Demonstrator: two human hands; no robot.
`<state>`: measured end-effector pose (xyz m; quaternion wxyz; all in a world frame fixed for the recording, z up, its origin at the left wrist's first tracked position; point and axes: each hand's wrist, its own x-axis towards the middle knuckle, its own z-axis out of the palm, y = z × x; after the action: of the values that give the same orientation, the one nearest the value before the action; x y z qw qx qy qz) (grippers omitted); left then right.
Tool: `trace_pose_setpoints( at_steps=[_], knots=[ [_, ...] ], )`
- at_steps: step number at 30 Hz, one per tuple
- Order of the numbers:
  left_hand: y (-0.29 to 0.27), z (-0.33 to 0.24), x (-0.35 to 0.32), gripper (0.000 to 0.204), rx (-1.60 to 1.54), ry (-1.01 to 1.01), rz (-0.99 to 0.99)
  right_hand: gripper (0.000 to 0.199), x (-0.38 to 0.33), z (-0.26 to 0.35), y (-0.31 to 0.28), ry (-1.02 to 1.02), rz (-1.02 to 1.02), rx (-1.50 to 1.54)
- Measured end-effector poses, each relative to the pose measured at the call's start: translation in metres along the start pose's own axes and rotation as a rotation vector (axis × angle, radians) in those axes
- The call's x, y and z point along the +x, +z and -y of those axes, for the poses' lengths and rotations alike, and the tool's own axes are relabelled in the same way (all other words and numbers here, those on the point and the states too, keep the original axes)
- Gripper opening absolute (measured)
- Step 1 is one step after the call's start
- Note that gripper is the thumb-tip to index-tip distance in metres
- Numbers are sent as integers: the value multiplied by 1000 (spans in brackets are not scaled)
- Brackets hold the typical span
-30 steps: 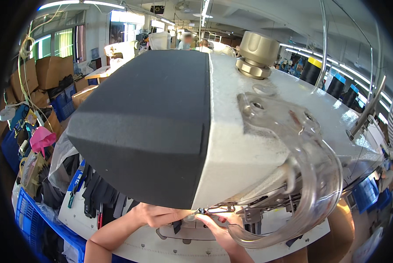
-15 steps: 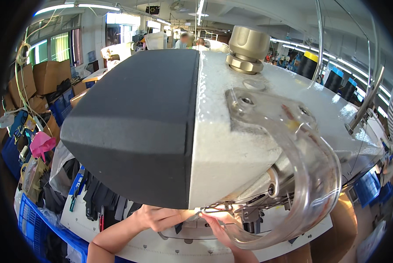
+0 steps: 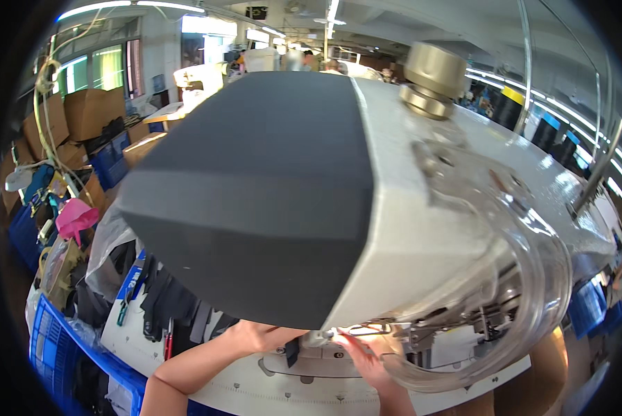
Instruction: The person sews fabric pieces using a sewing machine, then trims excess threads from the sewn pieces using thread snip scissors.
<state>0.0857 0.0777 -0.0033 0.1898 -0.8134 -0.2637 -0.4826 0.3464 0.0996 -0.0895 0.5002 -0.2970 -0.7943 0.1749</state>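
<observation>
A large sewing machine with a dark grey end cover (image 3: 255, 194) and a white head (image 3: 422, 270) fills the middle of the view. Under its lower edge, my left hand (image 3: 255, 336) reaches in from the left; the cover hides its fingers. My right hand (image 3: 366, 357) is beneath the head, beside the needle area, with its fingertips drawn together in a pinch. What lies between them is too small to make out. A curved clear plastic guard (image 3: 543, 291) arches in front of the right wrist. Near the left hand, a small dark piece of cloth (image 3: 293, 352) lies on the machine bed.
Dark cloth pieces (image 3: 168, 301) lie on the white worktable (image 3: 255, 388) at left, near a red-handled tool (image 3: 168, 343). A blue plastic crate (image 3: 61, 340) stands beside the table. Cardboard boxes (image 3: 92, 114) are stacked behind. Thread cones (image 3: 508, 107) stand at the far right.
The view has shifted, so the machine sits farther right in it. My left hand's fingers, partly visible before, are now behind the cover. My right hand stays under the head.
</observation>
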Motion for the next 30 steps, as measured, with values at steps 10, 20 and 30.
trace_pose_setpoints(
  at_steps=[10, 20, 30],
  knots=[
    [11, -1, 2, 23, 1, -249, 70, 23, 29, 21, -10, -160, -73, -89],
    [-31, 48, 36, 19, 85, -618, -26, 35, -5, -38, -35, 257, -277, -45],
    [-86, 46, -50, 33, 298, -655, 325, 44, 8, -41, -89, 777, 123, -138]
  ],
)
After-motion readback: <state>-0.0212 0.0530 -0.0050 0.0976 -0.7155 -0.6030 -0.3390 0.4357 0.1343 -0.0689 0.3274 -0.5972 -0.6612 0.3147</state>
